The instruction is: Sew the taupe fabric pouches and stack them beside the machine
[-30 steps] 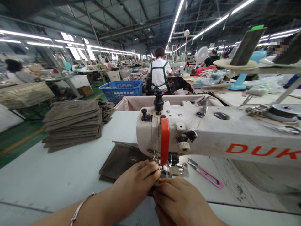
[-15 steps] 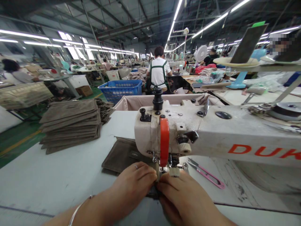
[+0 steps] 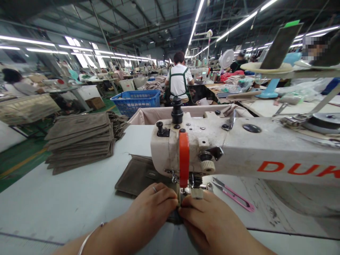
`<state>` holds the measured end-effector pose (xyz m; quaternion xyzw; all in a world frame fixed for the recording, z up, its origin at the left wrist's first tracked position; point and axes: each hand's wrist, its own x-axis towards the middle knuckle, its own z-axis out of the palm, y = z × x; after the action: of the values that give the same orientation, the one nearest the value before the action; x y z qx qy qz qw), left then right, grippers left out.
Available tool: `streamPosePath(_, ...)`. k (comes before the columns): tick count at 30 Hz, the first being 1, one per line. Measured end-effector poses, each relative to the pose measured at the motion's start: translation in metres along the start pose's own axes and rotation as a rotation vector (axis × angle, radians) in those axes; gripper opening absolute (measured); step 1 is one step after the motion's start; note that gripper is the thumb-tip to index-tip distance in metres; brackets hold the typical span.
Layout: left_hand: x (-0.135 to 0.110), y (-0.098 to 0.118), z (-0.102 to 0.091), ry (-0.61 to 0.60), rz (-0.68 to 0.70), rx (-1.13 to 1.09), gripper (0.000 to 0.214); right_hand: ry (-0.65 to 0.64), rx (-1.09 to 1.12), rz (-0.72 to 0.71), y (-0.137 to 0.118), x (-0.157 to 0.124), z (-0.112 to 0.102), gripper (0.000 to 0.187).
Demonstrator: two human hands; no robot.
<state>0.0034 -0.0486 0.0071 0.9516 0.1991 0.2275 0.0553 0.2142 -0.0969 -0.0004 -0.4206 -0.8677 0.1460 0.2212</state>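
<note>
Both hands meet at the needle area of a white sewing machine (image 3: 225, 145) with an orange guard. My left hand (image 3: 155, 205), with a ring on it, is closed with its fingertips pinching the edge of a dark olive fabric piece (image 3: 138, 177). That piece lies flat left of the needle and carries a small label. Close beside it, my right hand (image 3: 204, 212) is closed too, its fingers pressed on the same fabric's edge at the presser foot. The fingertips and the seam are partly hidden. Pink-handled thread snips (image 3: 235, 194) lie on the machine bed to the right.
A stack of olive fabric pieces (image 3: 79, 141) stands on the table's left side. Behind the machine is a pink cloth-lined bin (image 3: 159, 112), then a blue plastic basket (image 3: 138, 100). A co-worker in a white shirt (image 3: 179, 79) sits farther back. Thread cones (image 3: 280, 46) stand at right.
Both hands stay at the needle, with the fingers shifting only slightly. The view has moved a little, and the fabric looks almost unmoved.
</note>
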Motion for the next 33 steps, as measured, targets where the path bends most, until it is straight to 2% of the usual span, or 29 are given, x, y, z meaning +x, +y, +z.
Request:
streamPosePath(5,0.002,-0.003,-0.002,0.044,-0.008,-0.048,0.025,-0.024,0.02,0.046,0.003,0.001,-0.007,0.021)
streamPosePath(13,0.003,-0.007,-0.003,0.015,0.016,-0.119,0.025,-0.037,0.024,0.07,0.002,0.004,-0.013,0.018)
streamPosePath(18,0.003,-0.008,-0.002,0.023,0.008,-0.139,0.027,-0.003,0.007,0.055,0.003,0.003,-0.01,0.017)
streamPosePath(21,0.002,-0.006,-0.004,-0.008,0.011,-0.127,0.025,0.039,-0.012,0.045,0.004,0.002,-0.007,0.026)
streamPosePath(26,-0.002,-0.004,-0.008,-0.072,0.027,-0.079,0.023,0.022,-0.019,0.03,0.007,-0.001,0.001,0.037)
streamPosePath(33,-0.008,-0.011,0.0,0.033,0.054,-0.061,0.025,0.068,-0.014,-0.007,0.011,-0.002,0.007,0.045)
